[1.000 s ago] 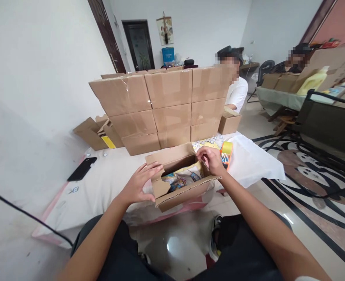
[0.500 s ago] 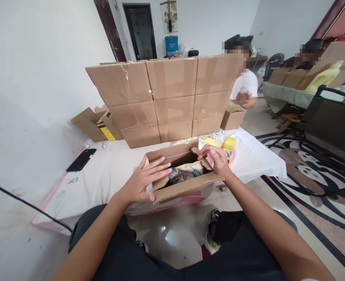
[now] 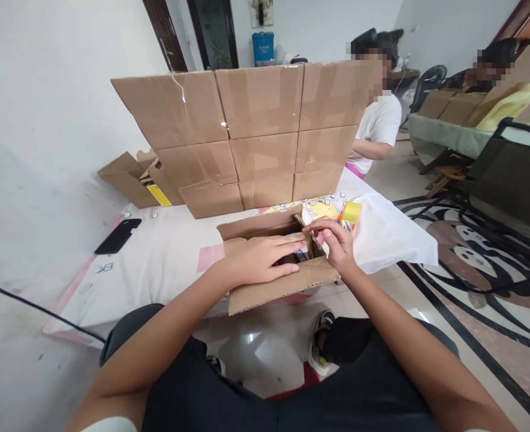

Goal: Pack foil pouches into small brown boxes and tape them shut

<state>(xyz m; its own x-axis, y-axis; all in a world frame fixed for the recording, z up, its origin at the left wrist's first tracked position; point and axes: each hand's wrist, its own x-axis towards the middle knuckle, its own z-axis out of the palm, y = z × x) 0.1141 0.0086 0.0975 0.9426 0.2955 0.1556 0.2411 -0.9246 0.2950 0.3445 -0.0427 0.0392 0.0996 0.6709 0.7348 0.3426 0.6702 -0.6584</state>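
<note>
Head view: the left hand [image 3: 265, 258] is released, its fingers stretched flat across the mouth of the cardboard box [image 3: 274, 293]; how hard they press cannot be told.
Right hand [image 3: 338, 243]: fingers bent at the box's right end flap [image 3: 316, 241]; whether they pinch it cannot be told.
Printed bag [image 3: 300, 255]: inside the box, mostly hidden under the left hand.
Box position: near the front edge of the cloth-covered surface [image 3: 170, 264], its near flap slanting out toward the person.
Good handling: flat fingers should settle the bag more evenly than fingertips; keeping the end flap outward would probably stop it snagging the bag.
Tape dispenser [image 3: 350, 213]: just beyond the right hand, toward the surface's right edge.
Stacked boxes [image 3: 265, 162]: toward the far edge.
Loose cardboard [image 3: 123, 180]: left of the stack, near the far left corner.
Black flat object [image 3: 118, 236]: by the left edge.
Person in white [image 3: 382, 123]: past the far right corner.
</note>
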